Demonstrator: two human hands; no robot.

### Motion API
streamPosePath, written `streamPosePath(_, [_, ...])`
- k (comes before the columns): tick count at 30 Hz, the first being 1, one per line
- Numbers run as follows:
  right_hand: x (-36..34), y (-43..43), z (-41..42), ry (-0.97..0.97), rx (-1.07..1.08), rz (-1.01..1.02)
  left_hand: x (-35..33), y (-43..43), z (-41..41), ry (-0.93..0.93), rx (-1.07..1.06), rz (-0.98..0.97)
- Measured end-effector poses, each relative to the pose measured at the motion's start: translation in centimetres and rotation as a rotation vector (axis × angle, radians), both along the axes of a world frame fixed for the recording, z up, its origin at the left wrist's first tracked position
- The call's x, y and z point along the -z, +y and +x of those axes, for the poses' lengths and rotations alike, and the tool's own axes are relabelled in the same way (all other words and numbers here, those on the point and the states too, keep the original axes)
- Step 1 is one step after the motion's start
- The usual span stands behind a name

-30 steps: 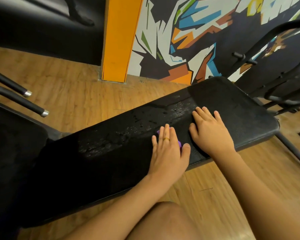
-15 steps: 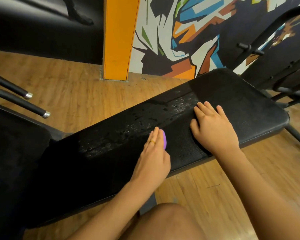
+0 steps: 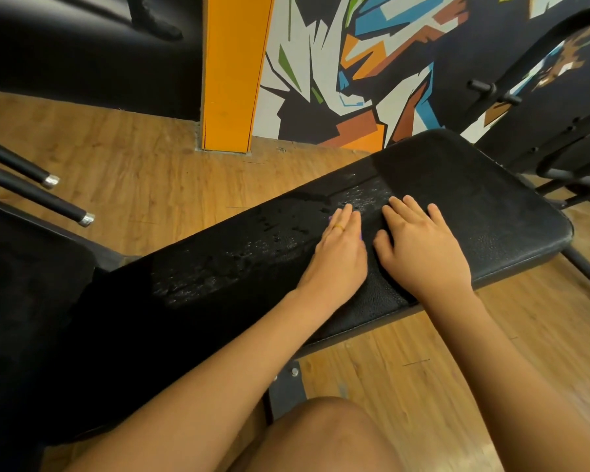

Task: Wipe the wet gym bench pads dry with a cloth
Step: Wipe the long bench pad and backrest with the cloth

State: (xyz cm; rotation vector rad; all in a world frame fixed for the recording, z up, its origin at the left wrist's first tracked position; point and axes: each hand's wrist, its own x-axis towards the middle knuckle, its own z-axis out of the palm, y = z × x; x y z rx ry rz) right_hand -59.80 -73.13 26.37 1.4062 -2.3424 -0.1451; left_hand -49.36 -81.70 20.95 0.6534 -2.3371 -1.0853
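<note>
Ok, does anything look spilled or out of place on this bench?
Yes: water droplets bead on the black padded bench pad, in a band from ahead of the right hand leftward past the left hand, which presses a mostly hidden purple cloth. Nothing else stands out.

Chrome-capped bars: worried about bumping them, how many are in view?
2: upper chrome-capped bar at far left over the floor; lower chrome-capped bar just beneath it. More may be hidden.
</note>
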Motion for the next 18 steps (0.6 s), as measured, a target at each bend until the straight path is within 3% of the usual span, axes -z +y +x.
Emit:
streamPosePath(5, [0.0, 0.0, -0.2, -0.003, -0.010, -0.010, 2.6, 0.2, 4.0, -0.018, -0.021, -0.066])
streamPosePath(11, [0.2, 0.1, -0.3, 0.000, -0.016, -0.003, 7.9, 0.9, 11.8, -0.063, -0.141, 0.006])
streamPosePath(18, [-0.2, 0.1, 0.1, -0.002, -0.010, 0.000, 4.6, 0.2, 6.8, -0.017, -0.129, 0.059])
